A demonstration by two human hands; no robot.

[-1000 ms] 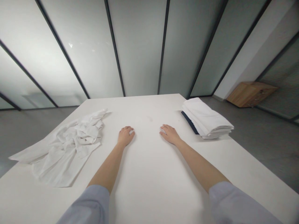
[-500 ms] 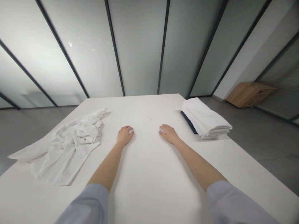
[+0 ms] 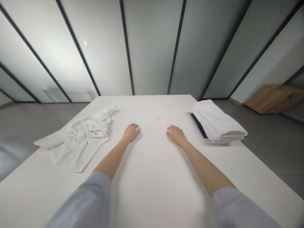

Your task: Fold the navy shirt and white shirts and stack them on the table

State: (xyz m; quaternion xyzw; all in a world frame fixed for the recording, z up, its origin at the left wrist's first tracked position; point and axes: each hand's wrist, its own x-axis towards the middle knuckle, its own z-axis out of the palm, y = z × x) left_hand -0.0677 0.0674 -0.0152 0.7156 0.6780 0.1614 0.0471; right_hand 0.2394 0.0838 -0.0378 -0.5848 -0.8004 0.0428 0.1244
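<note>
My left hand is open and holds nothing, just above or on the white tabletop, with its thumb apart from the fingers. Nearest to it, on the left, lies a crumpled white cloth, perhaps a garment, spread in loose folds over the table's left edge. My right hand rests open and palm down on the table, fingers slightly spread, with nothing in it. To its right is a stack of folded white cloths. A dark navy flat piece sticks out from under the stack's left side.
The white table stretches away toward frosted glass panels with dark frames. Beyond the table's right side, a wooden cabinet stands on the grey floor.
The view has turned a little to the left, so the table and cloths appear farther right. My left hand has shifted slightly toward the crumpled cloth; my right hand stays about where it was.
</note>
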